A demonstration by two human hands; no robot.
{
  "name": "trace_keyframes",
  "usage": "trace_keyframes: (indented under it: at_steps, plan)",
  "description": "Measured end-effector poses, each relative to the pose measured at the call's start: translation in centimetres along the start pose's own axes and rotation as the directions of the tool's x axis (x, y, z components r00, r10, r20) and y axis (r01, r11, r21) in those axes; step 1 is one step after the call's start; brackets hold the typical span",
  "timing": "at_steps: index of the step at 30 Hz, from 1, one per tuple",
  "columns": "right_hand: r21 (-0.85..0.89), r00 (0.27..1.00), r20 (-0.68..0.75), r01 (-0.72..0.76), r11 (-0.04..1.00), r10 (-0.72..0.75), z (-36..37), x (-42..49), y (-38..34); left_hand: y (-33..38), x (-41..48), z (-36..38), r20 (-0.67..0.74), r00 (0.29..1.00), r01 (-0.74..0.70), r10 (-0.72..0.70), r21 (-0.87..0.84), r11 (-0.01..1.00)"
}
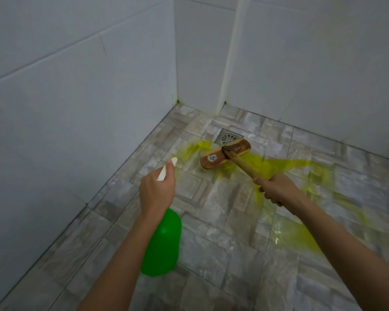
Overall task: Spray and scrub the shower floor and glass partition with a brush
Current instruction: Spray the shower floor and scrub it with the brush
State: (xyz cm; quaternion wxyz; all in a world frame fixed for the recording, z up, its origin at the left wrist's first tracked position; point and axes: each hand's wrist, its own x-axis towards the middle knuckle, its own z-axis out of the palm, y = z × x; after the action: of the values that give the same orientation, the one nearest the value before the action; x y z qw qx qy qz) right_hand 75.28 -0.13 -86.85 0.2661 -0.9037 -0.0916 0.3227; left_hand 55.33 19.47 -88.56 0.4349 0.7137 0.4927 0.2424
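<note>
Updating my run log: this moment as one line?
left hand: holds spray bottle | right hand: grips brush | brush: head on floor beside drain, in yellow liquid

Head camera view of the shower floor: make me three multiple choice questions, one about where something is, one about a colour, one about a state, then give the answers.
1. Where is the brush head relative to the drain?
A) just beside it, on the near side
B) against the left wall
C) raised to the wall tiles

2. What colour is the body of the spray bottle?
A) blue
B) green
C) red

3. What is the right hand doing?
A) hanging empty
B) pressing the wall
C) gripping the brush handle

Answers: 1 A, the head lies at the drain's near edge; 2 B, the body below the left hand is bright green; 3 C, its fingers curl round the wooden handle.
</note>
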Motion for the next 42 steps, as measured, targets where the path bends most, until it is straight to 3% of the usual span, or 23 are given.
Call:
trace_keyframes:
  at_steps: [9, 15, 19, 24, 27, 29, 33, 37, 42]
  plan:
    - [-0.096, 0.994, 0.100, 0.044, 0.994, -0.035, 1.4, 0.5, -1.9, -1.2, -1.7, -2.6, -0.107, 0.976, -0.202, 0.188, -0.139, 0.970]
    - [-0.175, 0.990, 0.131, 0.072, 0.982, -0.049, 1.2, 0.5, -2.7, -1.0, -2.5, -3.2, -0.207, 0.971, -0.141, 0.121, -0.082, 0.987]
    - [-0.222, 0.987, 0.147, 0.095, 0.970, -0.063, 1.0, 0.3, -3.0, -0.8, -2.4, -3.7, -0.146, 0.977, -0.156, 0.152, -0.018, 0.988]
    - [-0.371, 0.983, 0.153, 0.150, 0.916, -0.098, 0.6, 0.4, -4.0, -1.2, -2.4, -3.8, -0.084, 0.996, 0.002, -0.010, -0.090, 0.996]
    - [-0.447, 0.980, 0.145, 0.188, 0.875, -0.136, 0.7, 0.5, -4.7, -1.0, -2.8, -4.1, -0.041, 0.999, 0.023, -0.025, -0.045, 0.999]
    - [-0.468, 0.975, 0.162, 0.211, 0.858, -0.152, 1.1, 0.5, -5.1, -0.9, -2.7, -4.1, -0.034, 0.999, 0.015, -0.014, 0.015, 1.000]
    - [-0.511, 0.959, 0.172, 0.281, 0.812, -0.224, 1.7, -0.1, -5.7, -1.1, -2.2, -4.0, -0.040, 0.995, 0.088, -0.089, -0.034, 0.996]
    - [-0.561, 0.946, 0.192, 0.325, 0.761, -0.262, 1.8, 0.1, -5.6, -1.0, -2.0, -4.2, 0.015, 0.999, 0.050, -0.050, 0.058, 0.997]
    - [-0.570, 0.942, 0.206, 0.336, 0.750, -0.266, 1.9, 0.4, -5.5, -1.3, -1.6, -3.9, -0.031, 0.995, 0.099, -0.097, 0.076, 0.992]
